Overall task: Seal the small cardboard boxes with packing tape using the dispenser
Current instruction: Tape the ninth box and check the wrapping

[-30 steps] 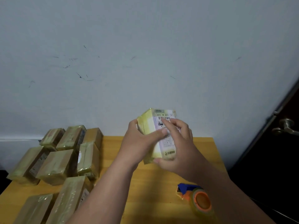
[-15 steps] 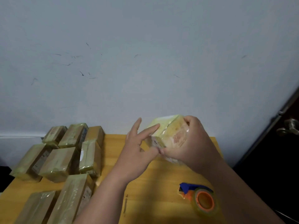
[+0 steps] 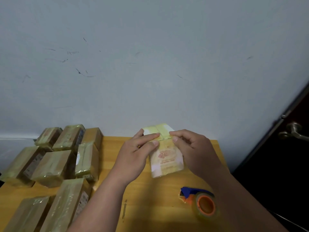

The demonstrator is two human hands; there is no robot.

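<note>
Centre of the frame: the left hand (image 3: 133,154) and right hand (image 3: 192,149) hold a small white box (image 3: 164,158) upright on the wooden table (image 3: 158,206), fingertips pressing yellowish tape along its top edge. It looks nearly sealed. Taped boxes (image 3: 53,164) crowd the lower left, apparently done; the tape dispenser (image 3: 199,200) lies idle at lower right

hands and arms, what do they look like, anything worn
Two bare forearms reach in from the bottom edge, with no sleeves in view. The left hand and right hand wear no gloves, rings or watch that can be seen. Fingernails are short and unpainted.
</note>
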